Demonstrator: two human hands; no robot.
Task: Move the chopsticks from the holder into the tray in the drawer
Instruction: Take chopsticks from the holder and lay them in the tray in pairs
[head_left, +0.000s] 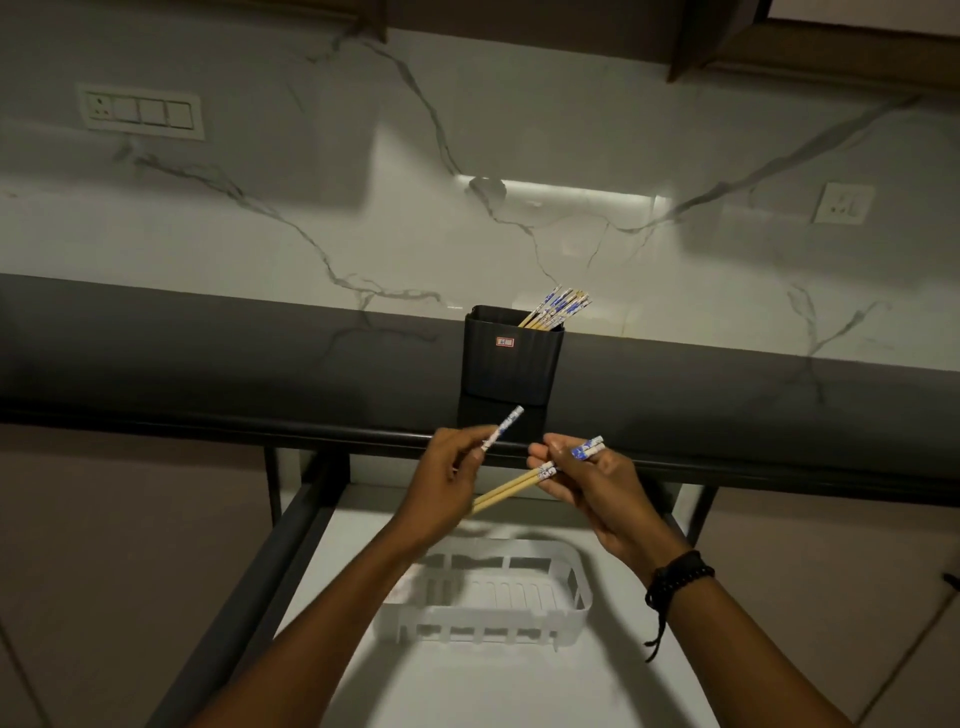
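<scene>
A black holder (511, 358) stands on the dark counter edge with several bamboo chopsticks (558, 310) leaning right in it. My left hand (447, 480) pinches one chopstick (503, 427) with a blue-and-white patterned end pointing up to the right. My right hand (587, 486) grips a pair of chopsticks (514, 488) whose patterned tops stick out past my fingers and whose bare ends slant down toward my left hand. Both hands hover above the open drawer (498, 675), where a white slotted tray (488, 592) sits with nothing visible in it.
The dark counter (208, 364) runs across in front of a marble backsplash with switch plates (140, 111) at left and right. The drawer's black side rails (270, 561) frame its white floor. Cabinet fronts flank the drawer on both sides.
</scene>
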